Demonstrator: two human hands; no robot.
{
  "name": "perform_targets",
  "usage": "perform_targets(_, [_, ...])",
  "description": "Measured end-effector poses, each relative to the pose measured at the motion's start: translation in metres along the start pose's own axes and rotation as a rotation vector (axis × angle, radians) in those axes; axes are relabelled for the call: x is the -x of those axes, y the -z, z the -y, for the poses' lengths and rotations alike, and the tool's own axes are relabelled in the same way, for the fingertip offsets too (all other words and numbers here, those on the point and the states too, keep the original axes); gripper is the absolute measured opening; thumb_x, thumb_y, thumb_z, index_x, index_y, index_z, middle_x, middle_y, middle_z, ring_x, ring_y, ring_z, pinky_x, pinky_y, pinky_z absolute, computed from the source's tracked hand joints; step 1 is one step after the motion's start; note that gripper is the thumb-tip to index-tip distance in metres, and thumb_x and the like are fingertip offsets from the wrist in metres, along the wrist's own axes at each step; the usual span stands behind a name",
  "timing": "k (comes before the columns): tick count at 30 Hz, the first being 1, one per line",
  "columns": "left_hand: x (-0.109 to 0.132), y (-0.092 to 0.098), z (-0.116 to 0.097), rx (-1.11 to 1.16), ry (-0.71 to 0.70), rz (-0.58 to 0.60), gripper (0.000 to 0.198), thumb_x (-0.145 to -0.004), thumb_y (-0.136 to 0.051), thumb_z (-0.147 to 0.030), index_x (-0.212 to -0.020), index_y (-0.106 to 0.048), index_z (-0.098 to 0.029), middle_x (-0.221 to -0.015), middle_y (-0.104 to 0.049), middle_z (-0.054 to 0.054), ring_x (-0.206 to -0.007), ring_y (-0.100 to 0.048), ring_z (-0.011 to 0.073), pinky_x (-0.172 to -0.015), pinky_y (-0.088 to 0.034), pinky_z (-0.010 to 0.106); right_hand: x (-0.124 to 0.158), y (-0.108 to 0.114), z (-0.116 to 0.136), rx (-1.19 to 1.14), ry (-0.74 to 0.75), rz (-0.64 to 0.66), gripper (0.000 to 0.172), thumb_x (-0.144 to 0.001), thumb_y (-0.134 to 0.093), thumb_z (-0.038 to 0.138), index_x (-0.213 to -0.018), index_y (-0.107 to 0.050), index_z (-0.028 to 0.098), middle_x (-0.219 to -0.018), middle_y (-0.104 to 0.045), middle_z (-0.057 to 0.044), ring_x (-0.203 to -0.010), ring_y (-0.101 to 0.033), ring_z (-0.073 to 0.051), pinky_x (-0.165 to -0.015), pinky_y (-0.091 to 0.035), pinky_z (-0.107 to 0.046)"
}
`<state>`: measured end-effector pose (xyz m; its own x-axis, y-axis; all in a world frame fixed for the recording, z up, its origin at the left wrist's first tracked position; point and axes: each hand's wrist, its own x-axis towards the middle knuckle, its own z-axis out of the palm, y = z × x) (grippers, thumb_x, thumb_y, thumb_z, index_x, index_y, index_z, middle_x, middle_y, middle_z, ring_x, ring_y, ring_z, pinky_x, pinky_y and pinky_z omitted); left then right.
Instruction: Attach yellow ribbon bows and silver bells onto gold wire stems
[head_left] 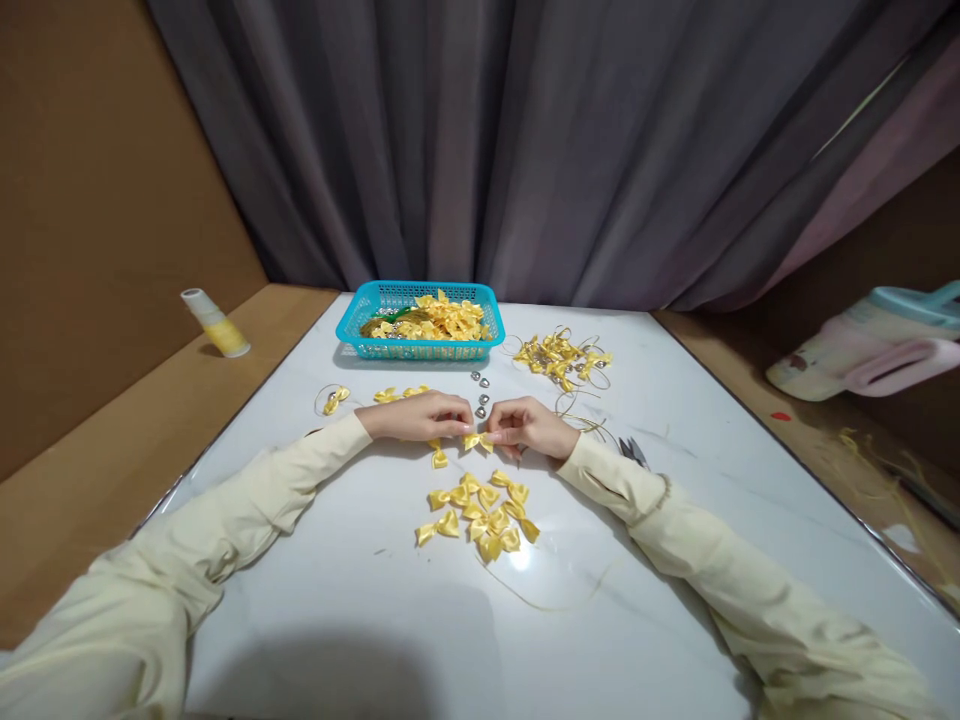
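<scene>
Between my two hands is a small yellow satin ribbon bow (478,442). The fingertips of my left hand (420,415) pinch its left side, while the thumb and fingers of my right hand (531,427) close on its right side. Another bow (439,456) lies just below my left hand, and a few more lie partly hidden behind it. Several silver beads (482,398) form a short line on the table beyond my fingertips. Nearer to me is a loose pile of yellow bows (491,518).
A blue basket (420,350) of bows stands at the back. Right of it lie bows with cords (562,358). A bow with a cord loop (335,400) is at left. Dark-tipped pliers or snips (634,452) lie by my right sleeve. A tumbler (862,345) stands far right, a spool (217,325) far left.
</scene>
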<state>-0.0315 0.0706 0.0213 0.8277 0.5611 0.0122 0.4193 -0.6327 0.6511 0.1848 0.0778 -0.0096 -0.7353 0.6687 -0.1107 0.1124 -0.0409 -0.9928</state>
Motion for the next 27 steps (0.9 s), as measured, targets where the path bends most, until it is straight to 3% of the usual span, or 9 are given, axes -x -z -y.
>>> perform_targets(9, [0.002,0.003,0.002,0.019,-0.046,0.029,0.02,-0.09,-0.044,-0.029,-0.087,-0.059,-0.016,-0.089,-0.059,0.004,-0.081,-0.053,0.0135,-0.075,-0.039,0.023,0.002,-0.001,0.001,-0.041,-0.024,0.017,0.034,-0.061,-0.076,0.037,-0.061,-0.053,0.012,-0.043,-0.054,0.004,-0.035,-0.047,-0.005,-0.038,-0.04,-0.017])
perform_targets(19, [-0.001,-0.001,0.0,0.011,0.042,-0.016,0.029,-0.087,-0.048,-0.038,-0.075,-0.058,-0.014,-0.076,-0.058,0.002,-0.068,-0.052,0.0109,-0.064,-0.038,0.02,0.001,-0.002,0.003,-0.009,-0.035,0.052,0.032,-0.067,-0.073,0.037,-0.068,-0.056,0.011,-0.049,-0.06,0.001,-0.037,-0.051,-0.006,-0.039,-0.043,-0.016])
perform_targets(27, [-0.003,-0.008,-0.002,0.029,0.056,-0.029,0.023,-0.085,-0.053,-0.032,-0.072,-0.056,-0.013,-0.07,-0.057,0.0,-0.062,-0.05,0.0091,-0.059,-0.036,0.018,0.001,-0.003,0.003,-0.003,-0.008,0.026,0.032,-0.069,-0.071,0.04,-0.073,-0.053,0.013,-0.05,-0.06,0.003,-0.038,-0.05,-0.006,-0.038,-0.042,-0.017])
